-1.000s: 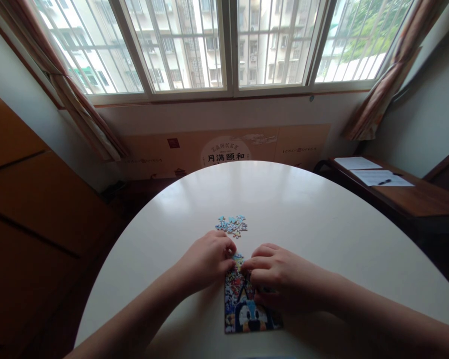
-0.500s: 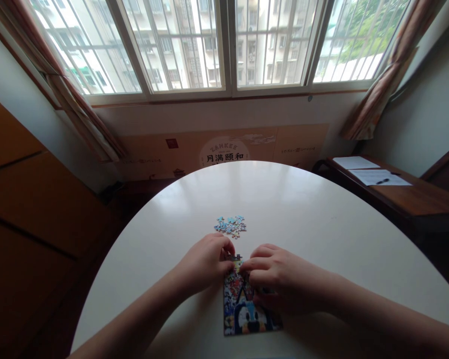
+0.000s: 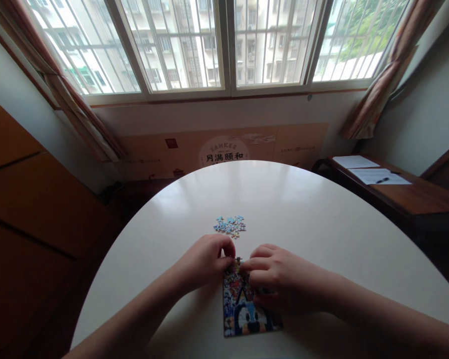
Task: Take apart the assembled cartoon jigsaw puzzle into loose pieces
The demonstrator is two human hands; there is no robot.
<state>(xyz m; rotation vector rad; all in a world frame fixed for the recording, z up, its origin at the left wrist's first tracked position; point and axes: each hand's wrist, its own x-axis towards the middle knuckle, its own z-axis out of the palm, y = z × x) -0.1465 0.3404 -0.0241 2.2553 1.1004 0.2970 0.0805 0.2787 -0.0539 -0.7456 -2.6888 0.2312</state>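
Note:
A partly assembled jigsaw puzzle (image 3: 236, 294) lies on the white round table (image 3: 284, 209), a blue cartoon face with pointed ears at its near end. My left hand (image 3: 209, 257) is at its upper left corner, thumb and forefinger pinched together. Whatever sits between those fingertips is hidden. My right hand (image 3: 275, 276) rests over the puzzle's right side, fingers curled, with the fingertips on its upper part. That hand covers much of the right edge. Just beyond my left hand lies a small heap of loose puzzle pieces (image 3: 230, 227), mostly light blue.
To the right, a brown wooden desk (image 3: 426, 197) holds papers (image 3: 377, 176) and a dark pen (image 3: 382, 181). Behind the table stands a barred window (image 3: 228, 92) above a printed beige panel (image 3: 153, 144). Orange-brown cabinet doors (image 3: 30, 199) are at the left.
The left thumb has drawn in towards the forefinger at the puzzle's top edge. A dark bit seen there before no longer shows. My right hand has stayed in place.

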